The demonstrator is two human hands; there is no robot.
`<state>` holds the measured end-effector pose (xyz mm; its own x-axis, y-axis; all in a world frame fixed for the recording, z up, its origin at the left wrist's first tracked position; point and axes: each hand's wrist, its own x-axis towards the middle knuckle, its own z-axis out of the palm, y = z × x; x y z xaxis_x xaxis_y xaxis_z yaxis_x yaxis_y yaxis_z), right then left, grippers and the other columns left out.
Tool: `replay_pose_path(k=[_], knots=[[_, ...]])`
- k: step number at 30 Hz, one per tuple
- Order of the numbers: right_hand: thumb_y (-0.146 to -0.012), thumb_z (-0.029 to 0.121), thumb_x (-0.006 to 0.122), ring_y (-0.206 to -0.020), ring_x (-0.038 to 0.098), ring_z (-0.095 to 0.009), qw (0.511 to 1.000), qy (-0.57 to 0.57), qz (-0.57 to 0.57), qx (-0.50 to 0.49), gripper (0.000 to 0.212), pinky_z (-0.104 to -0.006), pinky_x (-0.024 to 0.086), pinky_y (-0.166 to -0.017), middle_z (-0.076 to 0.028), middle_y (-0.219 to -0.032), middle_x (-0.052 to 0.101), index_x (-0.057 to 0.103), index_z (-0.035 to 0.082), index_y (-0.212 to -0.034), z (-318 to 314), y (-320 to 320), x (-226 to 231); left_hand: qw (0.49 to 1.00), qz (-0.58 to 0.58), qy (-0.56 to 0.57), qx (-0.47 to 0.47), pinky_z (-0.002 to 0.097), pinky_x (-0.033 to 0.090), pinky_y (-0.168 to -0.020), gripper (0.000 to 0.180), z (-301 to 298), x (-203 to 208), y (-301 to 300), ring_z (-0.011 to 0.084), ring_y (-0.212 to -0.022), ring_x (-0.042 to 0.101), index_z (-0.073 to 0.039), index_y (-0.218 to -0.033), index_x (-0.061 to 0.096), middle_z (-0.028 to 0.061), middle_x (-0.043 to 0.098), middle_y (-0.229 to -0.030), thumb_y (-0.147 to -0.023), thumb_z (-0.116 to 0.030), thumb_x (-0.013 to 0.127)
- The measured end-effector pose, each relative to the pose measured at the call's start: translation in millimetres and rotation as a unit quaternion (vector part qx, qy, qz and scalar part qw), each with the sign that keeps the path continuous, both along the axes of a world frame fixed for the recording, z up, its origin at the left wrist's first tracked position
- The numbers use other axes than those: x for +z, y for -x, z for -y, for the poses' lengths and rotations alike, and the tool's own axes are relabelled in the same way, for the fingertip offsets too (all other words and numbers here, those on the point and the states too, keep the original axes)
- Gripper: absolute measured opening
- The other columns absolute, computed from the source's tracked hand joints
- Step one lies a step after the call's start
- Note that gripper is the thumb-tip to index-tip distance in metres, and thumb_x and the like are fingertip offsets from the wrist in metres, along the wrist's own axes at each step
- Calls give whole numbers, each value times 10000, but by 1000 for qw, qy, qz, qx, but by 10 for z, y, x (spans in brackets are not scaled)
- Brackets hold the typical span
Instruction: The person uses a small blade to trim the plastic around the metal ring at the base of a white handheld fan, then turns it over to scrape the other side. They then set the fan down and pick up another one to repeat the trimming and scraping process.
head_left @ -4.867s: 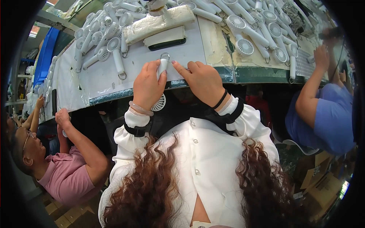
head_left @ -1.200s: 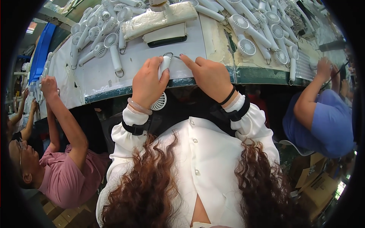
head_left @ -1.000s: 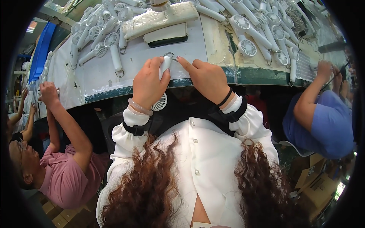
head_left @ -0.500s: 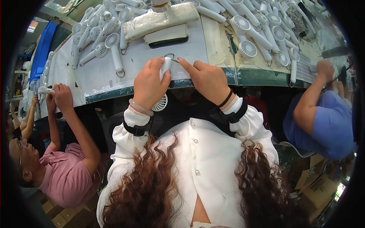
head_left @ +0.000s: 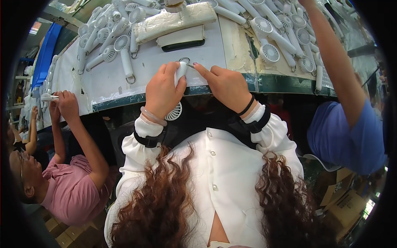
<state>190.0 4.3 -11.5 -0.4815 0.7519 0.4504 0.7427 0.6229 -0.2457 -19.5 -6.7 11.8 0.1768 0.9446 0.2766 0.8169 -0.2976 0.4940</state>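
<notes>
My left hand is wrapped round the handle of a white handheld fan. Its round grilled head hangs below my wrist, while the handle's end points away from me. At that end a metal ring stands up. Close by on the right, my right hand is closed, its index finger stretched toward the ring. A thin dark metal bit shows at that fingertip; whether it is part of the ring or a separate tool I cannot tell. The rest of what those fingers hold is hidden.
White handheld fans lie heaped at the back left, with more fans at the back right. Between them stands a wrapped padded fixture on the table. Co-workers sit on both sides; the right one's arm reaches over the table.
The co-worker on the right has stretched an arm forward over the fans. My hands and the fan have barely moved.
</notes>
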Motion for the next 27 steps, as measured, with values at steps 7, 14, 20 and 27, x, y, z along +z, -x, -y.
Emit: replay_pose_path(k=[7,14,20,27], knots=[[-825,72,641,-608,598,-233,1000,1,24,14,576,-363,496,-522,-33,-726,535,588,249,-1371,-2,-4,-23,1000,1,9,-6,440,522,-726,302,-3,14,-6,379,-856,640,-47,-1138,569,156,638,-1011,-877,-169,659],[-805,65,637,-619,591,-215,998,-57,23,16,595,-350,488,-526,-26,-726,521,594,240,-1372,-2,11,-12,1000,19,21,-6,433,517,-750,294,-12,20,25,375,-876,638,-25,-1131,570,167,646,-1022,-888,-169,653],[-799,68,631,-650,583,-200,997,-71,14,13,610,-343,488,-557,-26,-742,514,592,243,-1382,-17,13,-6,989,83,122,-14,374,512,-731,315,-88,79,122,277,-809,636,3,-1172,580,136,650,-951,-925,-182,645],[-792,76,626,-696,578,-186,993,-118,20,6,617,-331,491,-596,-28,-771,507,593,243,-1384,-44,65,57,952,238,186,-53,307,501,-713,344,-210,-122,310,180,-763,595,13,-1243,567,98,639,-913,-957,-168,629]])
